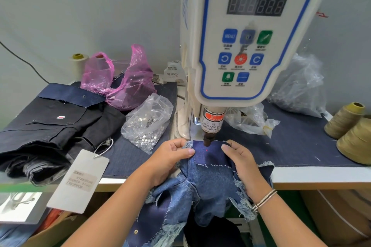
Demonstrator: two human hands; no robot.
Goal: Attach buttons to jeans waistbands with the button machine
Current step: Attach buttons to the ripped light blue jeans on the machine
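Note:
The white servo button machine (247, 32) stands at the centre, its punch head (207, 141) just above a dark blue jeans waistband (208, 153). A red laser dot lies on the waistband just in front of the punch. My left hand (170, 158) pinches the frayed left edge of the waistband between thumb and curled fingers. My right hand (241, 162) holds the right edge, thumb on top. The rest of the patched, frayed jeans (198, 190) hangs over the table's front edge between my arms. A clear bag of silver buttons (146, 124) lies left of the machine.
Folded dark jeans (54, 128) with a white hang tag (80, 180) are stacked at the left. A pink plastic bag (120, 82) and a thread cone (78, 64) stand behind them. Clear bags (299, 86) lie right of the machine. Two olive thread cones (347, 128) sit at the right edge.

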